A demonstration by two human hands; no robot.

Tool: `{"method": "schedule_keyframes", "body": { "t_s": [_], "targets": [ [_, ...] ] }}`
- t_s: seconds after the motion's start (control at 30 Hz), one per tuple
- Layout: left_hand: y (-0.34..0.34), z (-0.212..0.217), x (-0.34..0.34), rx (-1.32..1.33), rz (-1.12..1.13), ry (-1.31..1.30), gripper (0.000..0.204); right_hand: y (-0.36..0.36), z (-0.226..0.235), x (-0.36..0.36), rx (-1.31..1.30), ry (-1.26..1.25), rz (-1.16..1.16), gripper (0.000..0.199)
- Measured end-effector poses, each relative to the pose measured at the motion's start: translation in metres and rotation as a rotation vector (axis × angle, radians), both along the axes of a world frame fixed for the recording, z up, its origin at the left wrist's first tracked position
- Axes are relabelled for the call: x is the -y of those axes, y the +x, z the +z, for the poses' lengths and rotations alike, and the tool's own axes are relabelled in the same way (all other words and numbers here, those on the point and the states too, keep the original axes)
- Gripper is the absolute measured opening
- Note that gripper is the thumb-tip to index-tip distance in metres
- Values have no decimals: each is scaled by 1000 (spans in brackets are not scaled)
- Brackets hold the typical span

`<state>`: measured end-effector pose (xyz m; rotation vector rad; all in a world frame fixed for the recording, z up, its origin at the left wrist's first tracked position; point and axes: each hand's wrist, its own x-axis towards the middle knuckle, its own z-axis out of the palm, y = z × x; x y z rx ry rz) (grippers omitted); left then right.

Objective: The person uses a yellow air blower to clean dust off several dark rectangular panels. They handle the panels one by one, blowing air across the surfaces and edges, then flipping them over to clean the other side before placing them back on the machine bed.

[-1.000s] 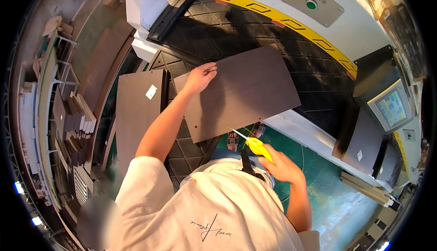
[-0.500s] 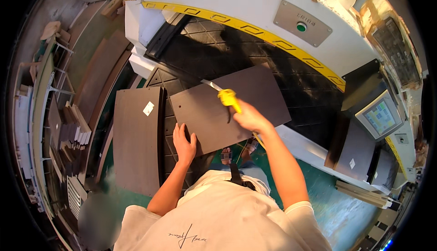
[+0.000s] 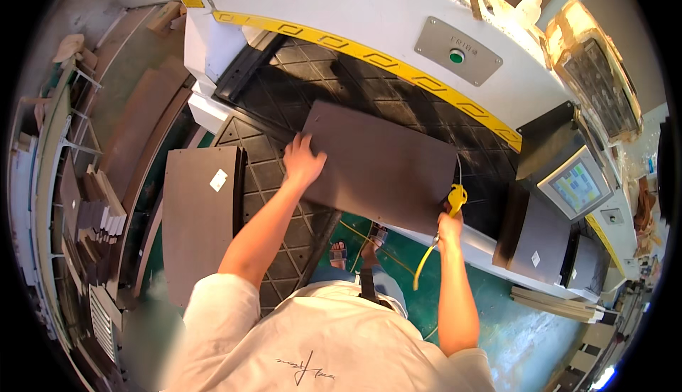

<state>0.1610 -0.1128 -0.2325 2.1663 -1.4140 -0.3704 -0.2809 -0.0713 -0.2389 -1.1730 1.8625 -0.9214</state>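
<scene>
panel (image 3: 380,168), left hand (image 3: 304,160) at edge, right hand (image 3: 450,227) gripping air gun (image 3: 457,196), mat (image 3: 369,88) beyond

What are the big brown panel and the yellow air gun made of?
Brown panel: probably wood-based board, matte and smooth, because its face is flat and barely shiny. Yellow air gun: likely plastic, judging by its bright, even colour; finish too small to tell. Its thin grey nozzle may be metal.

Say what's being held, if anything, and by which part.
The right grip holds a yellow air gun by its handle. The left grip is at the left edge of the brown panel; whether it holds on can't be told.
</scene>
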Motion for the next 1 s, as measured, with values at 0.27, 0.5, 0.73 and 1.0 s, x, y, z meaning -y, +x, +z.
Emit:
{"method": "schedule_keyframes", "body": {
  "t_s": [0.27, 0.5, 0.73, 1.0],
  "targets": [
    [-53, 7, -36, 33, -240, -82, 58, 108, 116, -120, 993, 710, 503, 69],
    [-52, -2, -161, 143, -336, -24, 73, 106, 72, 5, 1119, 379, -24, 19],
    [-31, 11, -189, 161, -411, 158, 104, 238, 121, 51, 585, 316, 330, 13],
    [-21, 6, -156, 179, -316, 43, 131, 189, 105, 53, 677, 318, 197, 27]
  ]
}}
